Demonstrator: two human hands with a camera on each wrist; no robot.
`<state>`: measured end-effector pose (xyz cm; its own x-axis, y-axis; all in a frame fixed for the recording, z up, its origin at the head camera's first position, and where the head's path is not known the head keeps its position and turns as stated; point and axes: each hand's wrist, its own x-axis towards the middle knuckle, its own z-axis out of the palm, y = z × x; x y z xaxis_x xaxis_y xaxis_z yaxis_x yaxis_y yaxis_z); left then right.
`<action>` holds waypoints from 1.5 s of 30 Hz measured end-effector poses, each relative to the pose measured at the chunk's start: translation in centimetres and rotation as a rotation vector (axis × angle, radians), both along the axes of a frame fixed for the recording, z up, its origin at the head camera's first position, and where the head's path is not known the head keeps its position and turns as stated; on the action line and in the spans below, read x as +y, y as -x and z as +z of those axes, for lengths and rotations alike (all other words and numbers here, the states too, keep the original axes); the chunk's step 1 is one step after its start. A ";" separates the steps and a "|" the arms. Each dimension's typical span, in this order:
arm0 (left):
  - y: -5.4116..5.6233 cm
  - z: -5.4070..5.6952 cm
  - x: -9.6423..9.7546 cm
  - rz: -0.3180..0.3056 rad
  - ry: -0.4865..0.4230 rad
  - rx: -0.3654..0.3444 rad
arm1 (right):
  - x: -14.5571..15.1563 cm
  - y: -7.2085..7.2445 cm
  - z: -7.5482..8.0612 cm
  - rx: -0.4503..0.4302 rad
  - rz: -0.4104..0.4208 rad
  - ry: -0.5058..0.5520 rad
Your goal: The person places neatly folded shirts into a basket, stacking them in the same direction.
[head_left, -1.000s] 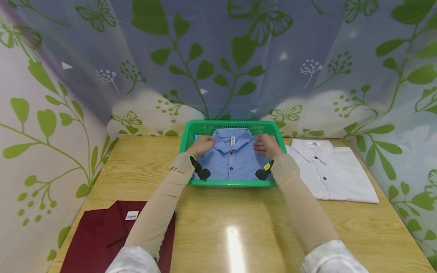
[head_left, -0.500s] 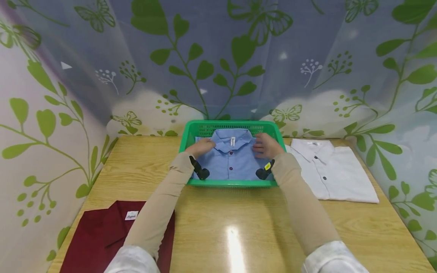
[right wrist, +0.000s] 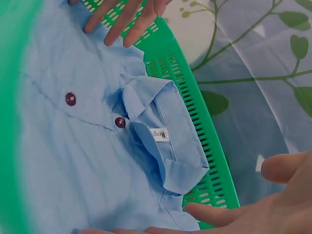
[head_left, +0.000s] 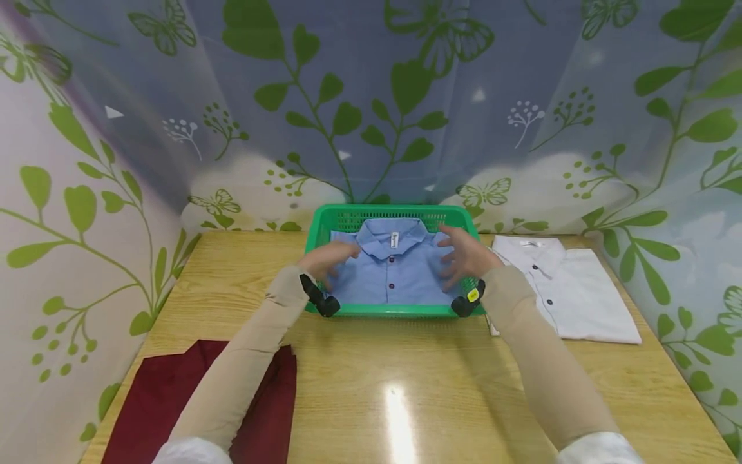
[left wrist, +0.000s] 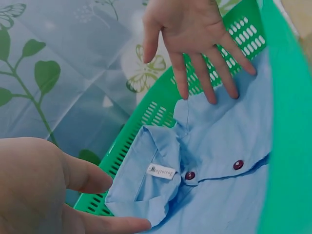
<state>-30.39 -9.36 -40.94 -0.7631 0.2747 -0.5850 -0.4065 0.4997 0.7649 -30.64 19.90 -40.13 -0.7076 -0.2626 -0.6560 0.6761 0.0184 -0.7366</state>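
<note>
A folded light blue shirt (head_left: 387, 274) with dark red buttons and a white collar label lies flat inside a green plastic basket (head_left: 394, 310). My left hand (head_left: 328, 259) is over the basket's left side, fingers spread apart and holding nothing. Over the right side is my right hand (head_left: 468, 256), its fingers also spread, with nothing in its grasp. In the left wrist view the right hand (left wrist: 192, 39) shows its palm and straight fingers. The shirt's collar (right wrist: 161, 134) stands up between the two hands in the right wrist view.
To the basket's right lies a folded white shirt (head_left: 585, 296) on the wooden table (head_left: 371, 380). A dark red shirt (head_left: 168, 393) lies at the front left, partly under the left forearm. A patterned curtain (head_left: 371, 116) hangs behind the basket.
Both hands have moved outward from the blue shirt's shoulders, the left to the left and the right to the right, with their fingers spreading. The blue shirt stays in the basket.
</note>
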 end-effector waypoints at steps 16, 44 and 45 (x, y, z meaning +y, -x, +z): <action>-1.3 -1.1 -0.6 -0.001 -0.035 -0.007 | 0.9 -2.0 -1.4 0.050 0.059 -0.049; -6.2 1.3 -0.9 -0.060 -0.345 0.117 | 0.1 -6.2 2.2 0.297 0.153 -0.055; -6.6 1.5 -0.9 -0.063 -0.360 0.120 | 0.1 -6.5 2.4 0.314 0.155 -0.062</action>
<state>-23.81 -10.27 -39.47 -0.7953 0.4950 -0.3500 -0.2803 0.2118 0.9363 -24.13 20.01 -37.70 -0.8323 -0.3486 -0.4309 0.4025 0.1543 -0.9023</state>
